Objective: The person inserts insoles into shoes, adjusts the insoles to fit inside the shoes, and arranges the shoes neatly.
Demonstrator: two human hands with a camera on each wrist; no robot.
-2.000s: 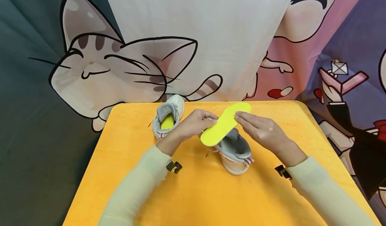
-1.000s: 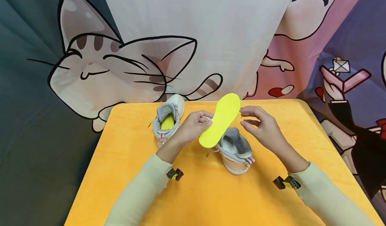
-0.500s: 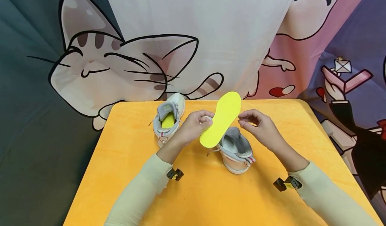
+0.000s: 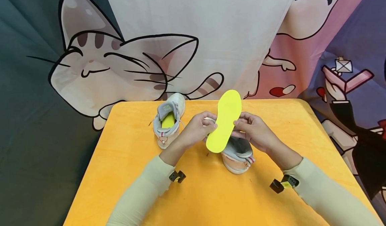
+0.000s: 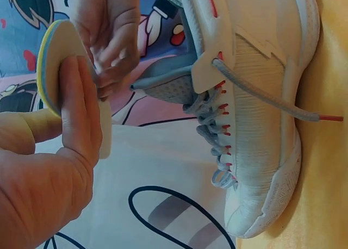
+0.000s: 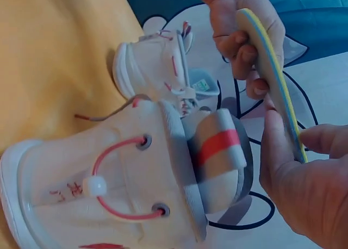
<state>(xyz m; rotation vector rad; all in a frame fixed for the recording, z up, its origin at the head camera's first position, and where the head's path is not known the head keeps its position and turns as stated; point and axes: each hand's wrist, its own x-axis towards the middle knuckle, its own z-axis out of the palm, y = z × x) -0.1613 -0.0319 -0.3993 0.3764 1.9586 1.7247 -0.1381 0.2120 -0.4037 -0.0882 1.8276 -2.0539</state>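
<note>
Yellow insole [image 4: 224, 122] pinched by left hand [image 4: 197, 127] and right hand [image 4: 254, 131], right thumb [image 4: 242, 125] now over its edge, off it half a second ago, held tilted above nearer shoe [image 4: 236, 162], hiding more of shoe opening [image 4: 241, 146] than before

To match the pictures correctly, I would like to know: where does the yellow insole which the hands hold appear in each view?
Head: the held insole is just right of centre, yellow face showing, between the left hand and right hand.
Left wrist: upper left, pale underside and yellow edge showing.
Right wrist: upper right, nearly edge-on.
Shared landmark: the nearer shoe; right half in left wrist, lower left in right wrist.
</note>
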